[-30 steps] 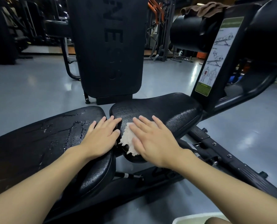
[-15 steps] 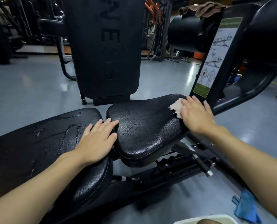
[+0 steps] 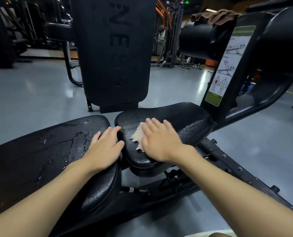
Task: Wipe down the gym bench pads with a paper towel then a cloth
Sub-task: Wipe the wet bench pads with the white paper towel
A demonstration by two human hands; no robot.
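The right hand (image 3: 161,142) lies flat, pinning a damp, flimsy paper towel (image 3: 138,137) onto the seat pad (image 3: 185,117), where it could shred unless pressed broadly; the left hand (image 3: 104,149) rests open beside.

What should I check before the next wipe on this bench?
1. Paper towel under right hand: ok, palm flat on it.
2. Left hand steadying the long pad: ok.
3. Seat pad dry: cannot tell; it looks shiny.
4. Long pad dry: not ok, water streaks and drops show.
5. Towel in one piece: not ok, its edge looks ragged.
6. Cloth ready: ok, draped on the roller pad.
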